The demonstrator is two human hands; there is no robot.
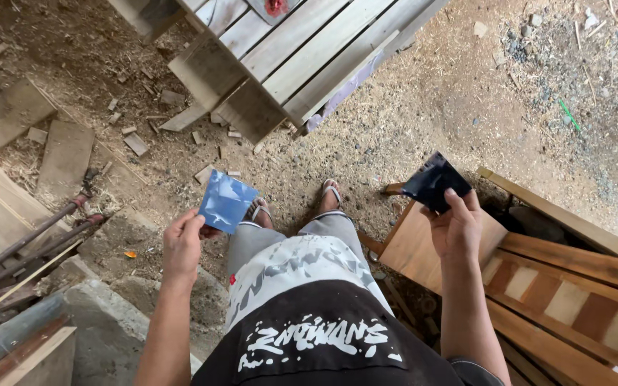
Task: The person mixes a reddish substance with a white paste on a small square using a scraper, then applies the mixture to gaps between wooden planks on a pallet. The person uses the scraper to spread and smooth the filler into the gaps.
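My left hand (182,245) pinches a pale blue square sheet (227,201) by its lower left corner, holding it out over the dirt floor in front of my left leg. My right hand (456,223) grips a dark, glossy square sheet (434,181) of about the same size, raised above the edge of a brown wooden frame (566,286) on my right. The two sheets are held well apart. Between them I see my grey shorts, my black and white shirt and my sandalled feet (327,196).
A pale wooden pallet-like bench (302,57) stands ahead at the top. Loose boards and wood scraps (66,154) lie on the sawdust floor at left, with metal rods (30,239) and a concrete ledge (101,322) by my left arm.
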